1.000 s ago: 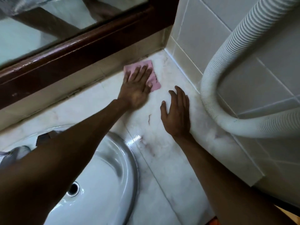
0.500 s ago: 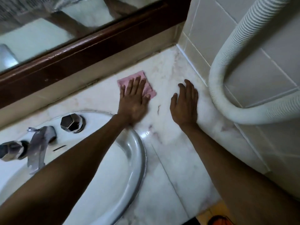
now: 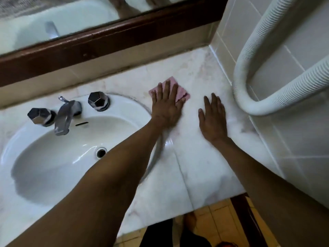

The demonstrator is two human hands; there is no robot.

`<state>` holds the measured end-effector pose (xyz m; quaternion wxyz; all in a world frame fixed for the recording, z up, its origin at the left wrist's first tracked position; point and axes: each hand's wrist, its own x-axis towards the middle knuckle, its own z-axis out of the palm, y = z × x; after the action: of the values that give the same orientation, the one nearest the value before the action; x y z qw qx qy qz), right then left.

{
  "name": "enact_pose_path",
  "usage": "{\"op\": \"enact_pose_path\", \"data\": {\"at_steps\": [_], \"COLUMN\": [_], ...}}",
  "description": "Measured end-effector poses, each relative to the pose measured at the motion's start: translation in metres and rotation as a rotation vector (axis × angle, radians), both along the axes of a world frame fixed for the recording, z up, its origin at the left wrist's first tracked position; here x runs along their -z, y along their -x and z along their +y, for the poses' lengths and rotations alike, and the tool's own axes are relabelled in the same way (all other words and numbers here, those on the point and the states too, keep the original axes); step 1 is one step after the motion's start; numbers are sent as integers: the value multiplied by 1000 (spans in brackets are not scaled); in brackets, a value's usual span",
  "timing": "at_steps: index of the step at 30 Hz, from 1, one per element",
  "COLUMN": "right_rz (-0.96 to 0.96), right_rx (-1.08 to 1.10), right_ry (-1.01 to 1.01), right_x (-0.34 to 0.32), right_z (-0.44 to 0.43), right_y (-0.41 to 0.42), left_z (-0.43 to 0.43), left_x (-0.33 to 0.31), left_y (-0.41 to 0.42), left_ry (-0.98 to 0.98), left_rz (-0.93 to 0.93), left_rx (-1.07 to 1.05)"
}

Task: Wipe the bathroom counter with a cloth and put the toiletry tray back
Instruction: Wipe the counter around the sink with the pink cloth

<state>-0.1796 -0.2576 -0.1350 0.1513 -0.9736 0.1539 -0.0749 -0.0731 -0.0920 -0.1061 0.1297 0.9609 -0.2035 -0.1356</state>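
A small pink cloth (image 3: pixel 182 93) lies on the white marble counter (image 3: pixel 195 168), just right of the sink rim. My left hand (image 3: pixel 167 106) presses flat on it with the fingers spread, and only the cloth's far and right edges show. My right hand (image 3: pixel 212 118) rests palm down on the bare marble a little to the right, fingers apart, holding nothing. No toiletry tray is in view.
A white oval sink (image 3: pixel 53 161) fills the left, with a chrome faucet (image 3: pixel 65 116) and two chrome knobs (image 3: pixel 98 101) (image 3: pixel 40 117). A dark wooden mirror frame (image 3: pixel 106 43) runs along the back. A ribbed white hose (image 3: pixel 247 75) loops against the tiled right wall (image 3: pixel 293 132).
My left hand has slid the pink cloth from the back corner towards the sink and the front. My right hand stays flat on the marble. The view now takes in the whole sink.
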Motion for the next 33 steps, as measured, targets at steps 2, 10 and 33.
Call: {"op": "enact_pose_path", "data": {"at_steps": [2,10,33], "right_rz": [15,24,73], "right_rx": [-14,-118,-318], "right_ry": [10,0,-318], "right_x": [-1,-9,-46], "right_z": [4,15,143], "right_y": [24,117,168], "left_z": [-4,14,188], "left_x": [4,7,-1], "left_y": [23,161,332], "left_ry": [18,43,-44], "left_rz": [-12,-100,-77], "left_rx": [-8,36,-27]}}
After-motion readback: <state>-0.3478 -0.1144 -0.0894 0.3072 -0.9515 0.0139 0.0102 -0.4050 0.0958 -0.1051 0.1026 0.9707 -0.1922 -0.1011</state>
